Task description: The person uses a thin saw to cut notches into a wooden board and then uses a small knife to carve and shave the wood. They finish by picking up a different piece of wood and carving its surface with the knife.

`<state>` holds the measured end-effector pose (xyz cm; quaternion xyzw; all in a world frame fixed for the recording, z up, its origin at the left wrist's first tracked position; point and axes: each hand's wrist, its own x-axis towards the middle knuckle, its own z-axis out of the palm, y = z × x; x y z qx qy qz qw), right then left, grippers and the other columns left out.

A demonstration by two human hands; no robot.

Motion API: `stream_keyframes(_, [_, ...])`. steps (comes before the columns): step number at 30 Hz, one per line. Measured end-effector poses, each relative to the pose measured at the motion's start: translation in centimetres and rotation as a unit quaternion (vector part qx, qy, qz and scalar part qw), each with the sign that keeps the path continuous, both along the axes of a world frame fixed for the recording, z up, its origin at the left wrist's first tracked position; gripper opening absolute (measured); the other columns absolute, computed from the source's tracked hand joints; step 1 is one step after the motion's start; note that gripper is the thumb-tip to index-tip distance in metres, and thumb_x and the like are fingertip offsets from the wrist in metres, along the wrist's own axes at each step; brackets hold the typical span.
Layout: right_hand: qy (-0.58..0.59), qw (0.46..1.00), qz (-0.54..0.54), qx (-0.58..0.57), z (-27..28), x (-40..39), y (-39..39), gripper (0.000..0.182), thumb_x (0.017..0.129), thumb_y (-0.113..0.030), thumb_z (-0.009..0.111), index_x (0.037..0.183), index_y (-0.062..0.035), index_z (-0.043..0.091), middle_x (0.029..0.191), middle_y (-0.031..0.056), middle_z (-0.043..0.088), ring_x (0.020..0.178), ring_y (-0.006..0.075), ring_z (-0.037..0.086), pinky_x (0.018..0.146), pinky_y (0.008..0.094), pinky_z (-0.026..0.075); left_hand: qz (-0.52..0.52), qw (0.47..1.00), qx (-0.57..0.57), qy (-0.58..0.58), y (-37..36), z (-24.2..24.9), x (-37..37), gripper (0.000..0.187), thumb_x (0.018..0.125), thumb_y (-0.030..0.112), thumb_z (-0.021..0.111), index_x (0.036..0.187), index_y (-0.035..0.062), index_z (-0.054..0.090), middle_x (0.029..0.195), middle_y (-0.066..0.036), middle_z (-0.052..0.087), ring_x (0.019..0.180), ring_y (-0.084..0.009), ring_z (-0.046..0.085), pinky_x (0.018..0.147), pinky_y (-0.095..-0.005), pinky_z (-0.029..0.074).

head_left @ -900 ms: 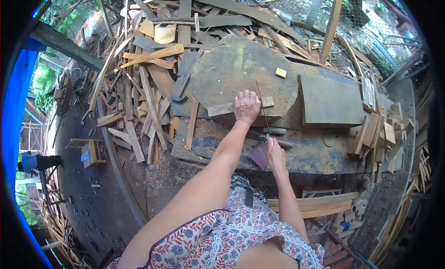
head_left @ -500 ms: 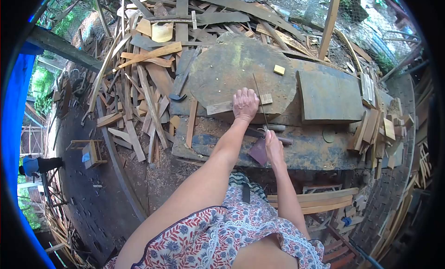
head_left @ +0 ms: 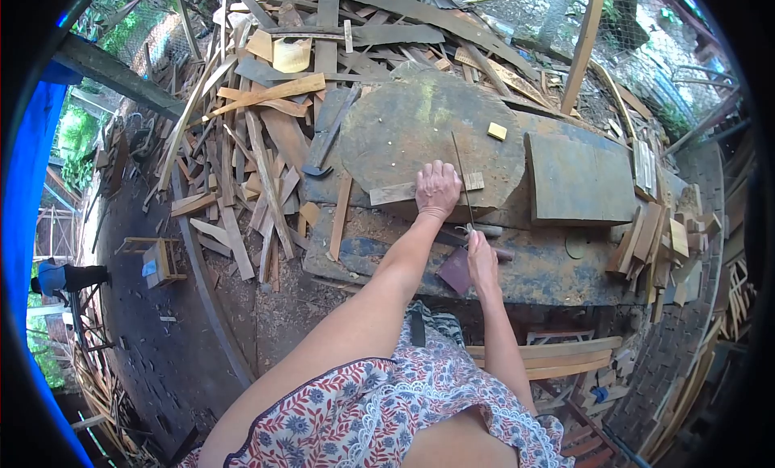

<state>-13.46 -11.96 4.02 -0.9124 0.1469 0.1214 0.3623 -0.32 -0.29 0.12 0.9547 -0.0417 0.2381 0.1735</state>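
Observation:
My left hand is closed over a narrow wooden strip, pressing it on the round wooden block. The strip sticks out on both sides of the fingers. In my right hand is the handle end of a thin saw, whose blade points away from me and crosses the strip just right of my left hand. A small yellow block lies on the round block's right part. Near my right hand, a dark reddish flat piece lies on the workbench.
A hammer lies left of the round block. On the right stand a large rectangular wooden block and stacked offcuts. Scrap wood is heaped at the left and back. A small wooden stool stands far left.
The bench and everything on it sit slightly further right and lower in view. My hands keep their hold on the strip and the saw.

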Motion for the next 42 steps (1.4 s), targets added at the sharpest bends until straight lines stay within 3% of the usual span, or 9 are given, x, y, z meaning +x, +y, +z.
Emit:
stream_keyframes(5, [0.012, 1.0, -0.009, 0.0, -0.7, -3.4, -0.7, 0.041, 0.1, -0.04, 0.03, 0.107, -0.007, 0.054, 0.093, 0.0302, 0.061, 0.091, 0.0517, 0.055, 0.076, 0.0576, 0.042, 0.002, 1.0, 0.001, 0.003, 0.1, -0.1, 0.2, 0.014, 0.083, 0.025, 0.054, 0.083, 0.0121, 0.051, 0.085, -0.008, 0.049, 0.084, -0.0256, 0.051, 0.074, -0.04, 0.041])
stream_keyframes(13, [-0.025, 1.0, -0.001, 0.002, -0.7, 0.8, 0.5, 0.041, 0.1, -0.04, 0.029, 0.108, -0.0079, 0.054, 0.094, 0.0295, 0.061, 0.092, 0.0508, 0.056, 0.076, 0.0574, 0.042, -0.014, 1.0, -0.01, 0.002, 0.2, -0.1, 0.1, 0.013, 0.083, 0.025, 0.054, 0.083, 0.0121, 0.052, 0.086, -0.008, 0.05, 0.085, -0.0257, 0.051, 0.074, -0.0401, 0.041])
stream_keyframes(20, [0.017, 0.999, -0.022, -0.027, -0.1, -4.0, -0.5, 0.041, 0.1, -0.04, 0.03, 0.109, -0.0079, 0.054, 0.095, 0.0291, 0.062, 0.094, 0.0505, 0.056, 0.078, 0.0576, 0.042, -0.015, 1.0, -0.012, 0.012, 0.1, -0.3, 0.2, 0.013, 0.084, 0.024, 0.053, 0.083, 0.0111, 0.053, 0.085, -0.008, 0.05, 0.084, -0.0265, 0.051, 0.074, -0.0406, 0.04])
stream_keyframes(26, [-0.013, 0.999, -0.003, -0.03, -0.2, 0.9, 0.4, 0.042, 0.1, -0.04, 0.03, 0.106, -0.0066, 0.054, 0.095, 0.0293, 0.061, 0.093, 0.0494, 0.056, 0.077, 0.0576, 0.043, -0.023, 1.0, -0.013, 0.003, 0.2, -0.6, 0.0, 0.013, 0.085, 0.024, 0.052, 0.083, 0.0108, 0.053, 0.085, -0.008, 0.051, 0.083, -0.027, 0.051, 0.074, -0.041, 0.04])
stream_keyframes(34, [0.034, 0.998, -0.036, -0.042, -0.8, -4.6, 0.0, 0.04, 0.1, -0.04, 0.031, 0.107, -0.0081, 0.054, 0.095, 0.0294, 0.061, 0.093, 0.0511, 0.055, 0.076, 0.0581, 0.043, -0.016, 1.0, 0.004, -0.001, 0.2, -0.7, 0.1, 0.012, 0.084, 0.024, 0.053, 0.083, 0.0121, 0.053, 0.084, -0.007, 0.05, 0.083, -0.0255, 0.051, 0.073, -0.0397, 0.04])
stream_keyframes(42, [-0.015, 0.999, -0.021, -0.026, -1.3, -0.3, 0.6, 0.04, 0.1, -0.04, 0.03, 0.106, -0.0073, 0.053, 0.094, 0.0295, 0.062, 0.093, 0.0505, 0.056, 0.076, 0.0586, 0.043, -0.02, 1.0, 0.005, -0.015, 0.3, -0.7, 0.1, 0.012, 0.084, 0.024, 0.053, 0.083, 0.0118, 0.053, 0.083, -0.007, 0.05, 0.083, -0.025, 0.051, 0.073, -0.0393, 0.04])
